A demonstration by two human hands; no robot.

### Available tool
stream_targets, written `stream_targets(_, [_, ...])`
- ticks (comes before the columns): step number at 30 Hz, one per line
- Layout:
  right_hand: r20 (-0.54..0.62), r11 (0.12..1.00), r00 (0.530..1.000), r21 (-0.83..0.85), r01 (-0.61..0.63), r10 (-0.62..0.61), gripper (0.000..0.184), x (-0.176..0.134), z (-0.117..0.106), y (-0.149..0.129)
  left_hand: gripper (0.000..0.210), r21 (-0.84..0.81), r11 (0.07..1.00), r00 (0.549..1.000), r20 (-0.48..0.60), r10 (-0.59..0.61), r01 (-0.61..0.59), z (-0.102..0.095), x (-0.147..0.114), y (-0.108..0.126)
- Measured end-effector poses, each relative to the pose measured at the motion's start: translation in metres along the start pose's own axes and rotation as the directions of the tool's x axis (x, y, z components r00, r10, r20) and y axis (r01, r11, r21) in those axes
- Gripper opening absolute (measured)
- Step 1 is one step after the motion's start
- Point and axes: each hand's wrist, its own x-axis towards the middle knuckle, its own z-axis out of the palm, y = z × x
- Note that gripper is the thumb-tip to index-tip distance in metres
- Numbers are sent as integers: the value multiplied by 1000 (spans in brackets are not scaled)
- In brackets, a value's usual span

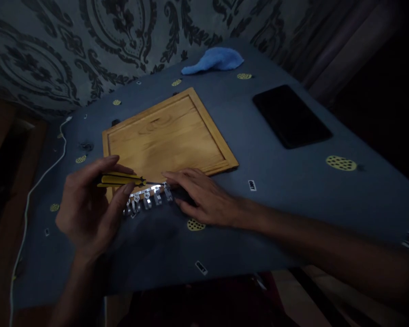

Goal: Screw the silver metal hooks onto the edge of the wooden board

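Note:
My left hand (91, 204) is closed around the yellow and black handle of a screwdriver (122, 179). The shaft points right, its tip at the right end of a shiny metal hook rail (147, 196). Several curved hooks hang from this rail, which runs along the near edge of a framed wooden board (163, 131). My right hand (204, 197) grips the rail's right end, with the index finger over the board's edge and the thumb below, close to the last hook. The rail's left end is partly hidden behind my left hand.
A black tablet-like slab (293, 116) lies on the right of the blue, pineapple-patterned tablecloth (231, 245). At the back is a crumpled blue cloth (214, 60) near the patterned wall. A white cable (29, 200) runs down the left side. A small dark item (86, 146) lies left of the board.

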Motion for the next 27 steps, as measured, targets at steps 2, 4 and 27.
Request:
stream_targets(2, [-2, 1000, 1000, 2, -3, 3, 58, 0, 0, 0, 50, 0, 1000, 1000, 6, -2, 2, 0, 0, 0])
stream_targets(4, [1, 1000, 1000, 5, -7, 7, 59, 0, 0, 0, 49, -7, 1000, 999, 40, -21, 21, 1, -1, 0])
stream_targets(27, [-4, 1000, 1000, 7, 0, 0, 57, 0, 0, 0, 59, 38, 997, 981, 182, -73, 67, -1, -4, -1])
